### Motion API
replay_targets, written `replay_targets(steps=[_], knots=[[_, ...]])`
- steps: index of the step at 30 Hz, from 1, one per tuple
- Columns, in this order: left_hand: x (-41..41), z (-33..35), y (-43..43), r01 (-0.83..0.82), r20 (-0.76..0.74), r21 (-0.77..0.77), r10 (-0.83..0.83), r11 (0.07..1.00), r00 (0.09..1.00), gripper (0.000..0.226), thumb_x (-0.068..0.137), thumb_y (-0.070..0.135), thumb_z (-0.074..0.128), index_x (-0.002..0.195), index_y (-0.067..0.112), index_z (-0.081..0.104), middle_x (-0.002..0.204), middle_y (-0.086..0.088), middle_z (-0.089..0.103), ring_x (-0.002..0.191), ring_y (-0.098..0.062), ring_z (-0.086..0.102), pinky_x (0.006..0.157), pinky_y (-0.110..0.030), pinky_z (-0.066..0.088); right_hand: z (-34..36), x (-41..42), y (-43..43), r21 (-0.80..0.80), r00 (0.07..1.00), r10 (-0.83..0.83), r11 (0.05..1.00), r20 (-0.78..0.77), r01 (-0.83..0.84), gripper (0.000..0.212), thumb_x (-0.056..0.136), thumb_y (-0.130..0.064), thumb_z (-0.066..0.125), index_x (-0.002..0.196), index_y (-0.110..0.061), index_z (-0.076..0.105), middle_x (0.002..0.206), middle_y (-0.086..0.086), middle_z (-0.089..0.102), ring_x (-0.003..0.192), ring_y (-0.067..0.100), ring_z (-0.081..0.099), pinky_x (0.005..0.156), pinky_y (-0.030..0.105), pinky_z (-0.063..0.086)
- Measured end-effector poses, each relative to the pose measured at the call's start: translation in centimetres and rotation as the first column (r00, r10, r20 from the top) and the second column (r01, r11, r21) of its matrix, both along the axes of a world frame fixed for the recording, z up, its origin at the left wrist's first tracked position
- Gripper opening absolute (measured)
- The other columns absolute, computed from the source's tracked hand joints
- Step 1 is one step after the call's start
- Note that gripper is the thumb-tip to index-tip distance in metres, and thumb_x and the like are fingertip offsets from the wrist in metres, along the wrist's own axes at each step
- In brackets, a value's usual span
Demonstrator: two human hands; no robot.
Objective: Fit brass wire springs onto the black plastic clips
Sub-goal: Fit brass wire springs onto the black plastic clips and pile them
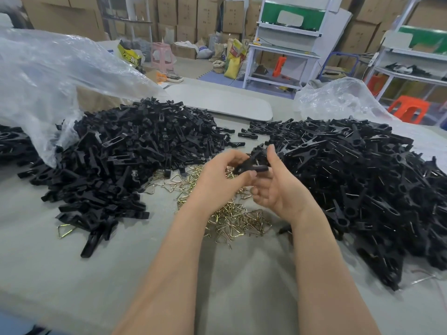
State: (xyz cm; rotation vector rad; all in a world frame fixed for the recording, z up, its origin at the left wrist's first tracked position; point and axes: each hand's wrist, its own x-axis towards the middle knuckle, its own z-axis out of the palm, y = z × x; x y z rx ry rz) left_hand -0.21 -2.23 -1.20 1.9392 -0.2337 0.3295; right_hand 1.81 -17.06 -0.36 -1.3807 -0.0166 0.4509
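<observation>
**One clip in hand between two black heaps**

Holding one black clip (254,165) between both hands, just above a scatter of brass springs (232,216) on the grey tabletop (72,267). With the left hand (222,176), fingers curled round the clip's left end, thumb pressed along its top. With the right hand (278,189), palm turned toward the camera, forefinger and thumb pinching the clip's right end, the other fingers loosely bent beneath it. Spring fitted or not: too small to tell.

On the left, the left heap (125,151) of black clip pieces, spilling out from under a crumpled clear bag (48,76), with a stray spring (65,230) lying at its front edge. On the right, the right heap (362,180), thin wire glinting among the pieces, stretching from mid-tabletop down toward the near edge, a second bag (338,97) rising behind it. Between the heaps at the back, a handful of stray clips (249,134) and a flat white board (222,102).

Beyond the tabletop, a storeroom: cardboard boxes (188,18) stacked along the far wall, white workbenches (280,52) with green panels, sacks (232,61) standing on the floor, a pink stool (161,56) and an orange stool (408,110).
</observation>
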Motion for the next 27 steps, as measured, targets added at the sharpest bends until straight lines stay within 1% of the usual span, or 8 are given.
replay_targets(steps=[5, 8, 10, 13, 16, 19, 22, 27], knots=[[0.0, -0.2, -0.6, 0.004, -0.004, 0.142, -0.004, 0.990, 1.000, 0.039, 0.085, 0.027, 0.067, 0.122, 0.028, 0.056, 0.114, 0.014, 0.049, 0.098, 0.002, 0.046, 0.090, -0.016, 0.034, 0.6, 0.5, 0.4, -0.271, 0.922, -0.204, 0.915, 0.330, 0.299, 0.014, 0.088, -0.020, 0.066, 0.085, -0.006, 0.065, 0.073, 0.005, 0.063, 0.067, 0.015, 0.057, 0.068, 0.028, 0.051], [0.4, 0.2, -0.3, -0.182, 0.016, -0.040, 0.182, 0.983, 0.983, 0.050, 0.088, 0.031, 0.062, 0.134, 0.027, 0.044, 0.128, 0.013, 0.040, 0.104, 0.004, 0.046, 0.087, -0.012, 0.036, 3.1, 1.3, -0.7, 0.365, 0.744, -0.662, 0.719, 0.097, 0.592, 0.032, 0.088, -0.034, 0.065, 0.096, -0.004, 0.061, 0.088, 0.006, 0.066, 0.082, 0.014, 0.067, 0.083, 0.028, 0.055], [0.6, 0.5, 0.1, -0.373, -0.003, -0.257, 0.385, 0.892, 0.923, 0.039, 0.091, 0.027, 0.058, 0.128, 0.023, 0.048, 0.124, 0.010, 0.045, 0.096, 0.005, 0.049, 0.073, -0.007, 0.042, 3.8, 1.8, -1.4, 0.581, 0.736, -0.676, 0.583, -0.040, 0.568, 0.061, 0.087, -0.047, 0.060, 0.123, 0.000, 0.048, 0.104, 0.012, 0.063, 0.096, 0.018, 0.067, 0.091, 0.031, 0.053], [0.9, 0.4, 0.9, -0.533, -0.135, -0.559, 0.564, 0.635, 0.814, 0.023, 0.095, 0.021, 0.052, 0.117, 0.020, 0.054, 0.112, 0.009, 0.054, 0.092, 0.005, 0.052, 0.073, -0.003, 0.041, 2.7, 1.3, 1.2, 0.009, 0.854, -0.459, 0.882, 0.246, 0.471, 0.050, 0.093, -0.037, 0.054, 0.134, -0.009, 0.045, 0.117, 0.008, 0.063, 0.097, 0.012, 0.064, 0.089, 0.026, 0.051], [0.9, 0.5, 1.5, -0.572, -0.184, -0.669, 0.640, 0.474, 0.746, 0.021, 0.094, 0.012, 0.049, 0.113, 0.018, 0.055, 0.111, 0.007, 0.055, 0.092, 0.003, 0.052, 0.075, -0.004, 0.040, 0.6, 1.3, 5.3, -0.530, 0.797, 0.019, 0.756, 0.604, 0.385, 0.047, 0.094, -0.027, 0.055, 0.139, -0.020, 0.045, 0.137, 0.000, 0.053, 0.119, 0.012, 0.051, 0.102, 0.031, 0.042], [0.7, 0.8, 1.9, -0.582, -0.110, -0.662, 0.707, 0.472, 0.698, 0.021, 0.092, 0.007, 0.048, 0.108, 0.019, 0.053, 0.122, -0.006, 0.054, 0.102, -0.007, 0.053, 0.083, -0.009, 0.042, -0.8, 2.6, 9.6, -0.821, 0.696, 0.486, 0.503, 0.528, 0.272, 0.064, 0.090, -0.031, 0.060, 0.147, -0.030, 0.031, 0.156, 0.007, 0.025, 0.143, 0.025, 0.021, 0.117, 0.047, 0.018], [0.4, 1.0, 2.1, -0.587, -0.050, -0.644, 0.739, 0.490, 0.671, 0.023, 0.092, 0.006, 0.047, 0.107, 0.022, 0.053, 0.123, -0.004, 0.053, 0.112, -0.013, 0.052, 0.094, -0.020, 0.042, -1.8, 3.4, 13.0, -0.943, 0.677, 0.661, 0.284, 0.324, 0.173, 0.055, 0.092, -0.030, 0.054, 0.144, -0.029, 0.035, 0.153, 0.006, 0.029, 0.142, 0.027, 0.023, 0.115, 0.051, 0.017], [0.1, 1.3, 2.0, -0.573, 0.001, -0.644, 0.750, 0.506, 0.662, 0.025, 0.091, 0.005, 0.047, 0.110, 0.020, 0.054, 0.116, 0.003, 0.048, 0.111, -0.009, 0.049, 0.093, -0.015, 0.039, -2.8, 2.9, 14.7, -0.842, 0.645, 0.545, 0.401, 0.536, 0.361, 0.028, 0.096, -0.028, 0.045, 0.118, -0.019, 0.060, 0.116, 0.006, 0.063, 0.113, 0.028, 0.054, 0.097, 0.043, 0.035]])
